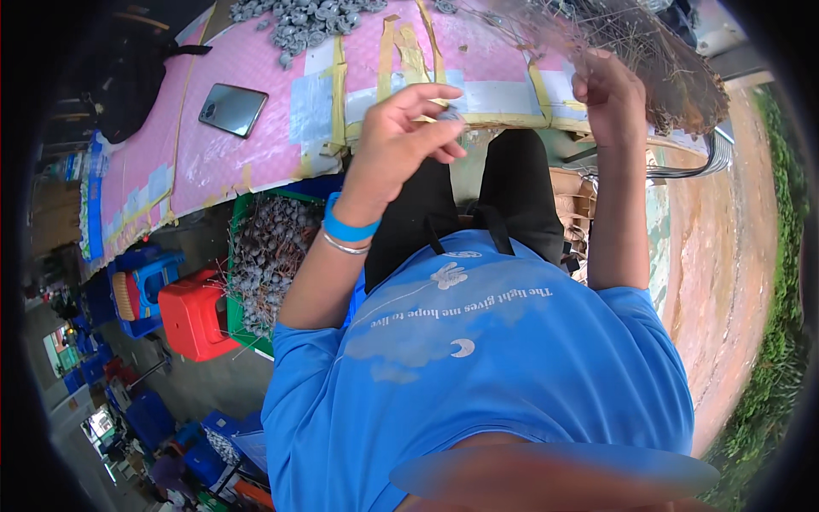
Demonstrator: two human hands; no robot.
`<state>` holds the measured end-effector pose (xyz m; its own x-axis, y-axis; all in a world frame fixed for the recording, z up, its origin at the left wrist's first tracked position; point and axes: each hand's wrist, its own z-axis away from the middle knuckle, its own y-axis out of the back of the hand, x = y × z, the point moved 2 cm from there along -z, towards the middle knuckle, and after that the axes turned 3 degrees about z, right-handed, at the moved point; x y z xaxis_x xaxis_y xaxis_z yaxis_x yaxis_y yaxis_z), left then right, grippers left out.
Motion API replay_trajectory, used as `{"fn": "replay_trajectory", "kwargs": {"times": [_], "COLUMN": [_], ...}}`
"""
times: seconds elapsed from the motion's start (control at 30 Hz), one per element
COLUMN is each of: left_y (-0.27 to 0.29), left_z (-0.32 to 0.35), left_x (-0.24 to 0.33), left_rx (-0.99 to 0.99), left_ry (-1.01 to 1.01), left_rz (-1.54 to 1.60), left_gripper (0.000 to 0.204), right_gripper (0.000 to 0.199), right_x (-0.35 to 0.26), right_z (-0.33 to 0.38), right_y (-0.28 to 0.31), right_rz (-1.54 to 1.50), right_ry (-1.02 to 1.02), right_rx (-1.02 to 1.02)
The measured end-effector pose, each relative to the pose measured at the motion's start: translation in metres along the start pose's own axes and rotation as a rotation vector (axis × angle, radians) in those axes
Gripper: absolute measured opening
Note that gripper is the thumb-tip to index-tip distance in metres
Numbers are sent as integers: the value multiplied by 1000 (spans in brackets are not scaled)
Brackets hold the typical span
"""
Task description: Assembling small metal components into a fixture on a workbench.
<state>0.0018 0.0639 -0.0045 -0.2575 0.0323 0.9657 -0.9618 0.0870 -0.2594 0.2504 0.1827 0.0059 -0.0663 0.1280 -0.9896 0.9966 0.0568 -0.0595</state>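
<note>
One small grey piece [452, 113] sits in the left hand [415, 132], between the thumb and the forefinger, which pinch it; the other fingers are bent below. The piece is held above the near edge of the bench [215, 162], and its exact shape is too small to tell. A blue wristband [352, 224] and a silver bangle [345, 247] circle the left wrist.

Between two and three o'clock from the left hand, the right hand [607, 92] is raised with its fingers curled; I cannot tell whether it pinches anything. Just beside it, farther toward three o'clock, lies a tangled brown heap of thin stems [678, 77], partly blurred.

Between ten and eleven o'clock from the left hand, a pile of grey rose-shaped pieces [311, 24] spreads over the far part of the bench. Close to nine o'clock, a phone [233, 110] lies flat on the pink cover, which is patched with yellowish tape [339, 96].

Between seven and eight o'clock, a green crate [235, 311] holds many grey heads on thin stems [277, 247]. Beyond it in that direction stands a red stool [198, 317], with a blue stool [158, 277] near it.
</note>
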Motion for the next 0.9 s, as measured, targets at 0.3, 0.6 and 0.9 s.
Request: {"fn": "replay_trajectory", "kwargs": {"times": [0.3,0.6,0.9], "left_y": [-9,-1,-1], "left_z": [4,18,20], "left_x": [-21,-10,-9], "left_rx": [33,179,213], "left_ry": [-53,-76,29], "left_rz": [92,254,232], "left_gripper": [43,41,36], "right_gripper": [10,11,8], "right_x": [10,11,7], "right_z": [63,74,77], "right_y": [-76,-77,-75], "right_rz": [-433,-248,-204], "right_ry": [-444,-439,-291], "right_rx": [-586,-581,-666]}}
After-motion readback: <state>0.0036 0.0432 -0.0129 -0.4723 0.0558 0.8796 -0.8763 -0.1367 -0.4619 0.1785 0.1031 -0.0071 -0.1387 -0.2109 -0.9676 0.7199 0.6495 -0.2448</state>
